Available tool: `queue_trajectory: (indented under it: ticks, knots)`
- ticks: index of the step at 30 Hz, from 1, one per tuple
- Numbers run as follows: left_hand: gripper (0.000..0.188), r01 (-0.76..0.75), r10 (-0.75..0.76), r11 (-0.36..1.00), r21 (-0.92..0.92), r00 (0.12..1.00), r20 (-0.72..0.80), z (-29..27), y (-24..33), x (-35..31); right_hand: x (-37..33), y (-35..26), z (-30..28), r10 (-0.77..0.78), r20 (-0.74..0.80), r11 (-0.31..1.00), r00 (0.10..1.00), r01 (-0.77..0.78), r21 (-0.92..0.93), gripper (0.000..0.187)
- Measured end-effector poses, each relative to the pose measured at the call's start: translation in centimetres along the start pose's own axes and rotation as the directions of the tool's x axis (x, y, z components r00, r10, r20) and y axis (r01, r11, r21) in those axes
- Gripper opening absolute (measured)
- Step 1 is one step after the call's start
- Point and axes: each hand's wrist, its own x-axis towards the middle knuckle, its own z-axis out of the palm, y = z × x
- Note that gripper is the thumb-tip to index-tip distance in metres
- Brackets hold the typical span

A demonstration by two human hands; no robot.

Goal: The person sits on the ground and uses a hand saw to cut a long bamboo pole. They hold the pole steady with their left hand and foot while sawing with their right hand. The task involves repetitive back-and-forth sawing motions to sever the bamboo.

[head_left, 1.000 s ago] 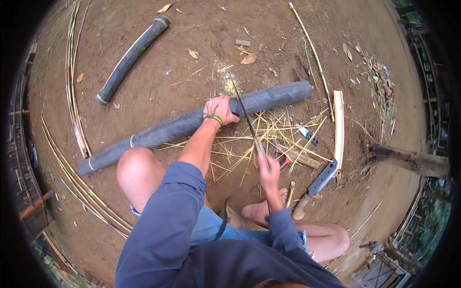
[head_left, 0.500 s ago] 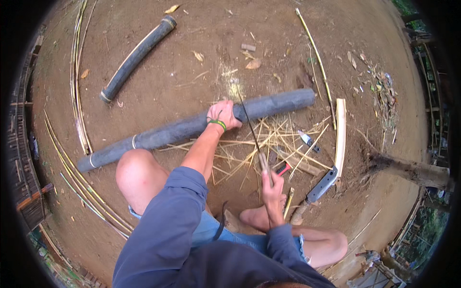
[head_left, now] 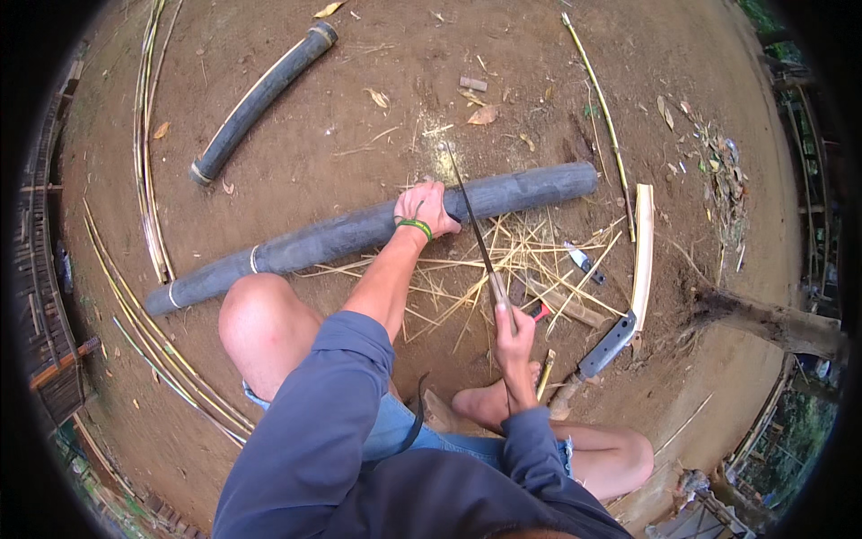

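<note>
A long dark-grey bamboo pole point(head_left: 337, 237) lies slantwise on the ground in front of me, with pale bands near its left end. My left hand point(head_left: 426, 208) is clasped over its top around the middle, fingers wrapped round it. Just to the right of that hand, the thin blade of a handsaw point(head_left: 481, 242) crosses the pole. My right hand point(head_left: 514, 338) grips the saw's handle below the pole. Pale sawdust point(head_left: 444, 160) is scattered on the earth by the blade's tip. How deep the blade sits in the bamboo cannot be made out.
Split bamboo slivers point(head_left: 512, 256) litter the ground, with a knife point(head_left: 584, 263) among them. A dark-bladed machete point(head_left: 608, 347) lies beside a pale split piece point(head_left: 641, 256). Another dark bamboo length point(head_left: 260, 103) rests far left. Thin canes point(head_left: 144, 135) run along the left; a log point(head_left: 772, 321) juts in at right.
My right hand has pushed the saw slightly forward, away from me, across the pole. My left hand keeps its hold on the bamboo. The view has shifted a little.
</note>
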Motion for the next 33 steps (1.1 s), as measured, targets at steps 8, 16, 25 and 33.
queue_trajectory:
  ticks: [8,16,25,33]
  knots:
    - [0.070,-0.072,0.074,0.997,0.023,0.988,-0.136,-0.1,0.3,0.1,1.6,-2.6,-0.2,0.143,0.073,0.989,0.987,-0.144,0.014,0.042]
    - [0.083,-0.070,0.121,0.988,0.139,0.904,-0.410,4.8,2.3,-7.0,-1.3,-12.8,-8.6,0.057,0.045,0.916,0.997,-0.070,0.395,0.033]
    - [0.082,-0.122,0.121,0.988,0.093,0.993,0.016,3.8,1.5,-6.9,-1.0,-4.8,-5.2,0.197,0.056,0.918,0.979,-0.205,0.340,0.034]
    - [0.090,-0.120,0.195,0.958,0.261,0.939,-0.282,5.8,1.4,-7.8,-1.1,-3.4,-4.6,0.072,0.048,0.971,0.996,-0.081,0.227,0.036]
